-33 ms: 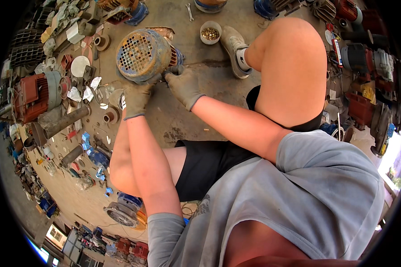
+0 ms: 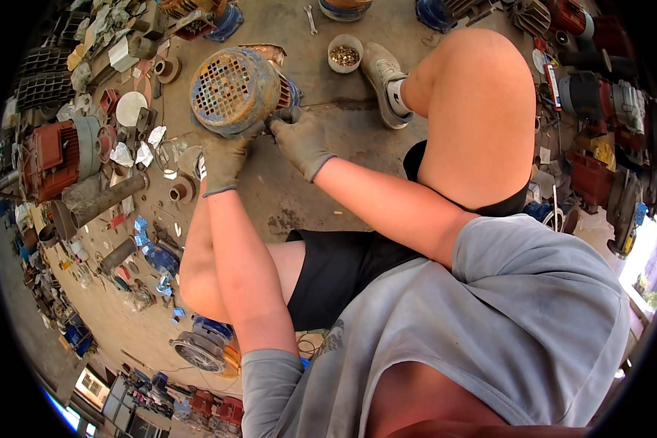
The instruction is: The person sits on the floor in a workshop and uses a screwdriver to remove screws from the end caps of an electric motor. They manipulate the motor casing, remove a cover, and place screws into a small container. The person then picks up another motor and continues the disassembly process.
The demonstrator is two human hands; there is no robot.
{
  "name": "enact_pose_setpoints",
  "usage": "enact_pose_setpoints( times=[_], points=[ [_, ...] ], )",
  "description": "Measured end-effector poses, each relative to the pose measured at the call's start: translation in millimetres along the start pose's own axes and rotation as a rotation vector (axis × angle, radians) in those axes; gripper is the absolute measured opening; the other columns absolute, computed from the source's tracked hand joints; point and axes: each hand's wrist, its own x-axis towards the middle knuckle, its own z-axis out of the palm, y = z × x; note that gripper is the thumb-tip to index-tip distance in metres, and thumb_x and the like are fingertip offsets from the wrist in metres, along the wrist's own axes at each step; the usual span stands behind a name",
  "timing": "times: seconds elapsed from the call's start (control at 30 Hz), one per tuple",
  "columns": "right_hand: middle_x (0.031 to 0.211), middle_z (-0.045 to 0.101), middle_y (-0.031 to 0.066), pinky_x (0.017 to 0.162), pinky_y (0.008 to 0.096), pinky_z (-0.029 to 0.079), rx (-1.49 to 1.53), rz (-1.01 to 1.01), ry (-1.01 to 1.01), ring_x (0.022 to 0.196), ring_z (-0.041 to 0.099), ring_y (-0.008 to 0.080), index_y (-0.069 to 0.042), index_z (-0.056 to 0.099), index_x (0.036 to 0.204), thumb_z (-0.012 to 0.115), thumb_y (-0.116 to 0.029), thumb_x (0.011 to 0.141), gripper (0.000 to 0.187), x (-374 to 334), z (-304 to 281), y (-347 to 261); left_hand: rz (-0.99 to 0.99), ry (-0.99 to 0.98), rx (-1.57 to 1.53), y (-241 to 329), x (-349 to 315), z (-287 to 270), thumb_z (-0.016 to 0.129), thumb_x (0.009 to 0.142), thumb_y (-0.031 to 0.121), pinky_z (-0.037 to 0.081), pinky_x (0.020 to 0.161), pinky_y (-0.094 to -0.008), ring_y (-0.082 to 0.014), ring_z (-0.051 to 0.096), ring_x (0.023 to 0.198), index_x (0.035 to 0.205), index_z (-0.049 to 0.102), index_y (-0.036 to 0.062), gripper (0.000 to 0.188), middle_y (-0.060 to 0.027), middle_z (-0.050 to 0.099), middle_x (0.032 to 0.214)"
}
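An electric motor with a round, rusty fan cover [image 2: 233, 89] sits on the floor in front of me. The cover's worn blue and yellow grille is turned up toward me, and blue fins [image 2: 290, 93] show at its right. My left hand [image 2: 228, 162], in a grey-brown work glove, is at the cover's lower rim with its fingers bent inward. My right hand [image 2: 301, 144], gloved the same way, is closed beside the rim, close to the left one. Small dark shapes show at its fingertips; what either hand grips is hidden.
A white tub of small brass-coloured parts [image 2: 344, 55] stands by my shoe [image 2: 384, 80]. A wrench [image 2: 311, 20] lies farther off. A red motor [image 2: 55, 157], a pipe [image 2: 109, 198] and scattered parts crowd the left; more motors [image 2: 588, 95] line the right.
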Motion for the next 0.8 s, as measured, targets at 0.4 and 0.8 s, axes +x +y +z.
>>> enact_pose_setpoints(
  times=[0.4,0.8],
  points=[
    [0.087,0.076,0.012,0.07,0.0331,0.054,0.03,-0.067,-0.047,0.073,0.068,0.0179,0.002,0.075,0.103,0.07,-0.015,0.089,0.023,12,-2,24,0.046,0.088,0.026,6,-6,6,0.1,0.07,0.02,0.05,0.109,-0.0383,-0.0267,0.057,0.13,0.152,0.016,0.0035,0.119,-0.0176,0.051,0.148],
    [0.099,0.078,0.0157,0.08,0.0367,0.057,-0.003,0.018,-0.056,0.088,0.074,0.0266,0.002,0.072,0.109,0.069,-0.018,0.091,0.027,15,0,25,0.052,0.152,-0.013,8,-11,10,0.1,0.071,0.022,0.05,0.107,-0.0359,-0.022,0.058,0.128,0.151,0.027,0.0017,0.11,-0.0111,0.057,0.145]
  ],
)
